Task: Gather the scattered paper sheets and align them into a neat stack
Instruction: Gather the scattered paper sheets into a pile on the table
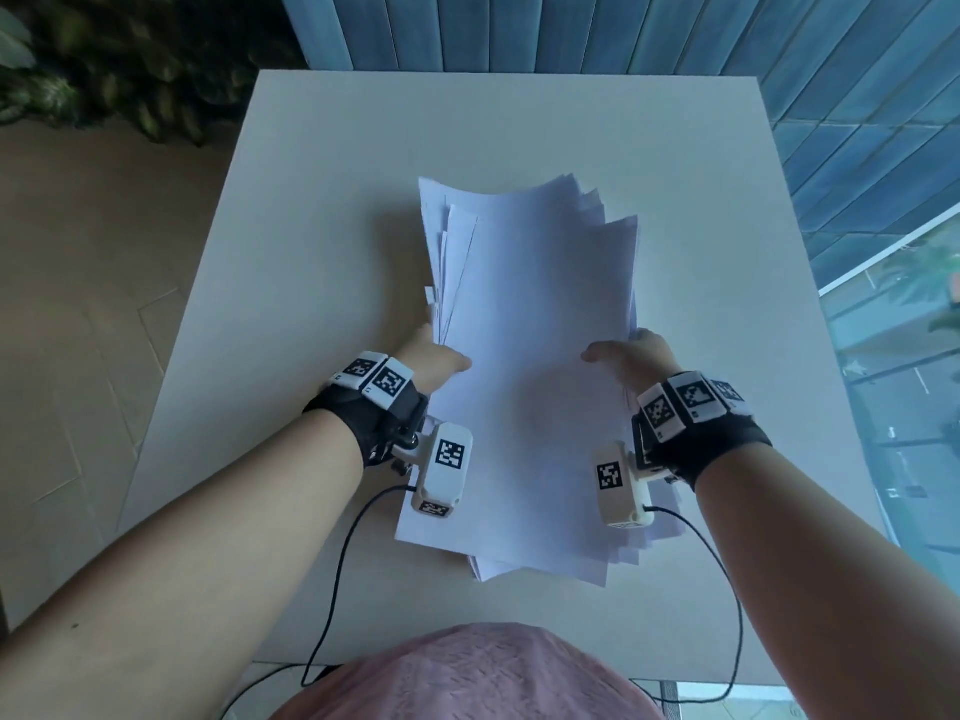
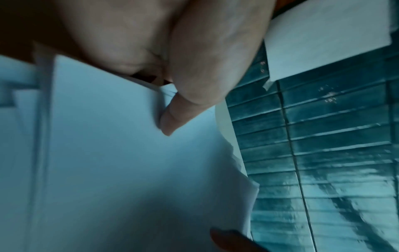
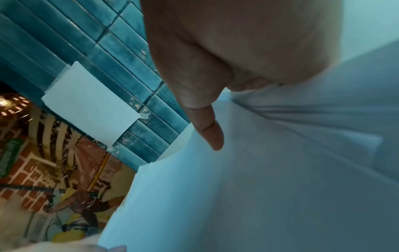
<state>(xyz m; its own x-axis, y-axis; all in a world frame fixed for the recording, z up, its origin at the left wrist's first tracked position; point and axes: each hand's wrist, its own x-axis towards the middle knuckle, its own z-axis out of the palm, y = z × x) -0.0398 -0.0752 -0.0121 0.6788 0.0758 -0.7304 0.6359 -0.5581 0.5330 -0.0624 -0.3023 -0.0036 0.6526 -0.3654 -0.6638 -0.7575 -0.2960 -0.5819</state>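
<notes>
The worktop (image 1: pixel 322 210) is a pale square surface, and it carries no loose sheet that I can see; all the paper seems to be already collected in one bundle, so I judge the gathering part as done.

The paper sheets (image 1: pixel 530 356) are held over the middle of the worktop, between the two hands; the bundle bends a little, with its far end raised toward the tiled wall (image 1: pixel 623 28) and its near end low, close to the person; I cannot tell if the near end touches the worktop. The bundle is not yet neat; at the far end and along the left side many edges and corners stand out like a fan, and at the near end some lower sheets stick out under the top one; so the aligning is still left to do, probably by tapping the edges on the worktop.

The left hand (image 1: pixel 434 363) grips the left long edge; its thumb lies on top of the sheets and the other fingers are hidden below. The right hand (image 1: pixel 631 358) grips the right long edge in the same way, thumb above, the rest of the fingers hidden under the paper.
</notes>
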